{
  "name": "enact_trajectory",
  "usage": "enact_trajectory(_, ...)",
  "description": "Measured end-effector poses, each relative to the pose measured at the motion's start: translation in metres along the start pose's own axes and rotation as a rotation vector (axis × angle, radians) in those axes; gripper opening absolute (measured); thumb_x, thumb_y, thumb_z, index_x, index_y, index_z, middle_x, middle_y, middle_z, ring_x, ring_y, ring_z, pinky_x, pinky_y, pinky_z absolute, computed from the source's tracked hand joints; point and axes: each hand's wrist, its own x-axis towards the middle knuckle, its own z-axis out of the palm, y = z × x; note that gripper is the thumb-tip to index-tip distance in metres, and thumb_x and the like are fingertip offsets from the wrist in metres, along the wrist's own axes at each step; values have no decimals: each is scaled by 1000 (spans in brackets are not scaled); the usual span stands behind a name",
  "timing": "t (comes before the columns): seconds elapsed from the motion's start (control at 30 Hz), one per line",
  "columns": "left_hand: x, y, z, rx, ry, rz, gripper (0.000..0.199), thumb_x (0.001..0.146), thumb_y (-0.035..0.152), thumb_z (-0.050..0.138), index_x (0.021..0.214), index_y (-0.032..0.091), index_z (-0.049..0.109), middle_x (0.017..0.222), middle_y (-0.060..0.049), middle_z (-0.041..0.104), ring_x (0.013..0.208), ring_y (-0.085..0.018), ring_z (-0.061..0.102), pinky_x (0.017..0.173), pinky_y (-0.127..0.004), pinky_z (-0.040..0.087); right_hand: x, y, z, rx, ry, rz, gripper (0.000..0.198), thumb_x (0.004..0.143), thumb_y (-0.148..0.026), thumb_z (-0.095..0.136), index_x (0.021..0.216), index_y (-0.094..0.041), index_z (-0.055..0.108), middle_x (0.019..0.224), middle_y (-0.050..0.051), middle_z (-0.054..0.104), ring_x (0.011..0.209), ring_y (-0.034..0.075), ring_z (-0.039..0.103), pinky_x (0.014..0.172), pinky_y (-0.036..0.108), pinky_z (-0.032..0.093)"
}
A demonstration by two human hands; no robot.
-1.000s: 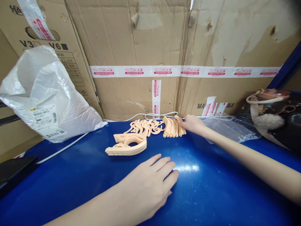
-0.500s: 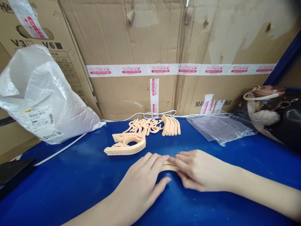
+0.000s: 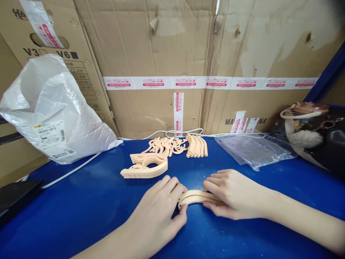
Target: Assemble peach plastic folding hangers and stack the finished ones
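Observation:
Both of my hands are on a pair of curved beige hanger arms [image 3: 198, 196], one lying along the other, low over the blue tabletop. My left hand [image 3: 163, 205] pinches their left end between fingers and thumb, where small holes show. My right hand [image 3: 231, 196] is closed round the right end and hides it. Beyond my left hand lies a stack of beige folded hangers [image 3: 147, 171]. Behind that is a loose heap of beige hooks [image 3: 164, 145], with a row of matching curved arms [image 3: 196, 145] beside it.
A white plastic sack [image 3: 61, 115] with a label stands at the left. A clear plastic bag [image 3: 250, 149] lies at the back right, near a dark bag [image 3: 331, 140]. A white cable [image 3: 72, 171] crosses the blue table [image 3: 94, 212]. Cardboard [image 3: 151, 111] forms the back wall.
My left hand has slid left to the end of the hanger arms, uncovering more of them. Its thumb now presses on the end. The view has shifted slightly.

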Motion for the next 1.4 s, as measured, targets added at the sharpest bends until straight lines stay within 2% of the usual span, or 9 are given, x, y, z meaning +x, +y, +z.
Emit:
enact_trajectory(0.17, -2, 0, 0, -32, -4, -16, 13, 85, 20, 51, 98, 21, 53, 94, -3, 55, 86, -21, 52, 74, -36, 45, 0, 5, -3, 162, -14, 25, 24, 90, -40, 48, 80, -19, 52, 67, 0, 59, 59, 13, 53, 56, 25, 32)
enact_trajectory(0.33, -1, 0, 1, -15, -29, -42, 9, 88, 29, 52, 86, 20, 51, 88, -2, 54, 82, -20, 51, 69, -34, 43, 5, 15, -9, 154, 128, 97, 33, 90, -49, 46, 95, -18, 58, 71, 1, 63, 61, 14, 55, 59, 25, 34)
enact_trajectory(0.47, -1, -2, 3, -1, -19, -74, 17, 84, 34, 57, 83, 19, 49, 83, -1, 52, 79, -21, 51, 66, -34, 42, 23, 33, -16, 96, 195, 204, 34, 90, -48, 48, 101, -18, 59, 69, 1, 63, 63, 14, 58, 61, 25, 35)
enact_trajectory(0.57, 0, -3, 4, -12, -30, -74, 12, 87, 29, 51, 82, 19, 47, 83, -1, 52, 78, -21, 51, 64, -33, 41, 46, 48, -23, 120, 240, 307, 30, 90, -42, 49, 107, -19, 58, 70, -1, 65, 62, 13, 59, 59, 24, 35)
enact_trajectory(0.67, 0, -4, 4, -11, -26, -71, 9, 86, 25, 49, 80, 20, 46, 82, -1, 52, 78, -20, 50, 62, -32, 40, 76, 61, -26, 69, 228, 362, 25, 90, -37, 50, 101, -19, 63, 72, 1, 68, 65, 14, 60, 57, 24, 34)
enact_trajectory(0.83, 0, -4, 3, -11, -10, -73, 8, 83, 24, 49, 78, 21, 44, 79, -1, 52, 75, -19, 49, 60, -30, 39, 124, 74, -15, 26, 159, 333, 22, 86, -32, 53, 96, -22, 71, 91, 5, 71, 86, 19, 63, 66, 25, 38)
enact_trajectory(0.97, 1, -4, 3, -12, -19, -81, 8, 82, 25, 50, 79, 21, 44, 81, -1, 52, 76, -19, 49, 59, -30, 38, 148, 76, -1, 23, 127, 368, 22, 82, -33, 57, 89, -19, 73, 85, 8, 72, 79, 21, 65, 63, 26, 40)
enact_trajectory(1.17, -2, -3, 2, -11, -20, -96, 19, 82, 37, 54, 85, 21, 45, 85, -2, 50, 78, -22, 50, 59, -31, 39, 160, 71, 7, 32, 140, 468, 21, 79, -27, 56, 81, -14, 73, 83, 13, 72, 76, 24, 66, 62, 28, 43)
enact_trajectory(1.4, -1, -3, 1, 12, -39, -99, 11, 84, 31, 51, 81, 21, 46, 83, -2, 52, 79, -21, 52, 60, -31, 40, 154, 88, 0, 138, 205, 565, 22, 80, -28, 56, 86, -17, 75, 86, 8, 73, 78, 20, 66, 62, 25, 42)
